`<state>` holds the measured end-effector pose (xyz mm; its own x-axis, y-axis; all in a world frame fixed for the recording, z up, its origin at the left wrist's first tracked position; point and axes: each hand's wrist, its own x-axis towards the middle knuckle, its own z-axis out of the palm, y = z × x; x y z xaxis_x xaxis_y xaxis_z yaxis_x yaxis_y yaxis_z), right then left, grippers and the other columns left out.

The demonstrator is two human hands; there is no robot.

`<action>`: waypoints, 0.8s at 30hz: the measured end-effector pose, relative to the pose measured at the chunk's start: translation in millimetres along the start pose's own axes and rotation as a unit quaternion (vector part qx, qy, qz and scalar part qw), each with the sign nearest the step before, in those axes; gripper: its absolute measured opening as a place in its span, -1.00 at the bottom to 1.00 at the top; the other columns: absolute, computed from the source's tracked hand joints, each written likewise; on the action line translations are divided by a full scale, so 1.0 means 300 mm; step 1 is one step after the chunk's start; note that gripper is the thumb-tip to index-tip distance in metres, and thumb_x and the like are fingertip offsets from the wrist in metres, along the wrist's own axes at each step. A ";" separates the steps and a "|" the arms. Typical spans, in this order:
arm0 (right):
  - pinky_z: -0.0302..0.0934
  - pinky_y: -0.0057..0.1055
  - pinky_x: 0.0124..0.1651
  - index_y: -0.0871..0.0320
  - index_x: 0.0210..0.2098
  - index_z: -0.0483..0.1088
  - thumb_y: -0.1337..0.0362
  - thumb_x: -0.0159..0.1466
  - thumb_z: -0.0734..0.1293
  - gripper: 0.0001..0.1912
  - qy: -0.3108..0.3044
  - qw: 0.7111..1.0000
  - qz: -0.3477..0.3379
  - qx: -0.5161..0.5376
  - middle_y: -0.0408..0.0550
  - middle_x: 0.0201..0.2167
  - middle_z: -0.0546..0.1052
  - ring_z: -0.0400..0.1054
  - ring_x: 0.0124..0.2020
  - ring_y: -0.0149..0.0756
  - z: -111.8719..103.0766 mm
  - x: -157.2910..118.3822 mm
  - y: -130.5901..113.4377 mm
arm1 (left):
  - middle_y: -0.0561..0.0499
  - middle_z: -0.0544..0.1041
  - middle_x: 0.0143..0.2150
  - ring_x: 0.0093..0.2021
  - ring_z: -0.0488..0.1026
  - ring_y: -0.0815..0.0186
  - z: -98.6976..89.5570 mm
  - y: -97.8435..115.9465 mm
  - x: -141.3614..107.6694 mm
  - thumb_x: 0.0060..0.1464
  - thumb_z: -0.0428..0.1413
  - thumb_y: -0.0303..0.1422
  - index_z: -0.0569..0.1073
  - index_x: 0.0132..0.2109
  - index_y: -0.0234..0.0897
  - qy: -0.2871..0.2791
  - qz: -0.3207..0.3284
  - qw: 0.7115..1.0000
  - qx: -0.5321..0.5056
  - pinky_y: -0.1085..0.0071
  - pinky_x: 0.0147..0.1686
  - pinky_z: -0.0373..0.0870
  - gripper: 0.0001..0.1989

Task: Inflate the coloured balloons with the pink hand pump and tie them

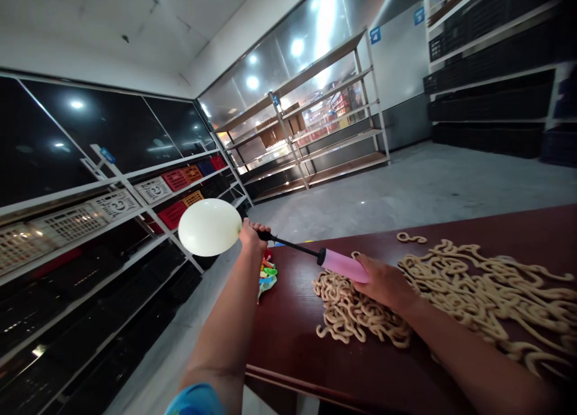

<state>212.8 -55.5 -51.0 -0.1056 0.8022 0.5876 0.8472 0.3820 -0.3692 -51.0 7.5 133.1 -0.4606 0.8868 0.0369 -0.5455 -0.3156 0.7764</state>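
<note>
A white inflated balloon (210, 227) is on the nozzle end of a hand pump (343, 265) with a pink barrel and a black rod. My left hand (253, 233) is closed around the black nozzle end, right at the balloon's neck. Farther right, my right hand (383, 281) grips the pink barrel. The black rod is drawn out between the two hands. Below the pump, on the dark red table (288, 331), lies a heap of beige, curled, string-like pieces (356, 313). Several uninflated coloured balloons (267, 274) lie near the table's left edge.
A wider spread of the same beige pieces (469, 289) covers the table's right side. Metal shelves with plastic crates (153, 188) stand at the left. Another shelf rack (315, 127) stands at the back, and dark crates (491, 106) fill shelves at the right.
</note>
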 end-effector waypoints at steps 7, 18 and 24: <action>0.10 -0.41 -0.40 0.08 -0.24 0.29 0.21 0.02 0.30 -0.71 -0.031 0.999 0.004 -0.033 -0.10 -0.39 0.49 0.40 -0.36 -0.22 -0.017 -0.013 -0.007 | 0.17 0.02 -0.72 -0.75 0.06 0.47 0.018 -0.260 -0.113 0.10 -0.08 -0.30 -0.01 -0.56 -0.23 0.007 -0.094 0.995 -0.020 0.44 -0.64 0.12 -0.67; 0.13 -0.41 -0.35 0.13 -0.08 0.27 0.15 0.06 0.27 -0.56 -0.008 1.000 -0.006 -0.022 -0.04 -0.33 0.51 0.40 -0.34 -0.22 -0.015 -0.010 0.007 | 0.18 0.03 -0.70 -0.74 0.07 0.48 0.049 -0.175 -0.089 0.10 -0.08 -0.33 0.04 -0.53 -0.24 0.020 -0.076 0.997 0.000 0.46 -0.64 0.15 -0.71; 0.14 -0.37 -0.34 0.16 -0.09 0.29 0.18 0.03 0.27 -0.56 0.002 1.000 -0.006 -0.015 -0.01 -0.35 0.50 0.41 -0.35 -0.17 -0.004 -0.001 0.010 | 0.19 0.00 -0.70 -0.75 0.03 0.49 0.033 0.000 0.016 0.12 -0.09 -0.32 0.01 -0.53 -0.23 0.020 -0.021 1.000 0.002 0.48 -0.64 0.13 -0.70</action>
<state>216.1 -55.0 -51.4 -0.1144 0.7961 0.5943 0.8614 0.3775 -0.3399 -46.4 15.1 139.5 -0.4647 0.8852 -0.0200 -0.5624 -0.2777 0.7789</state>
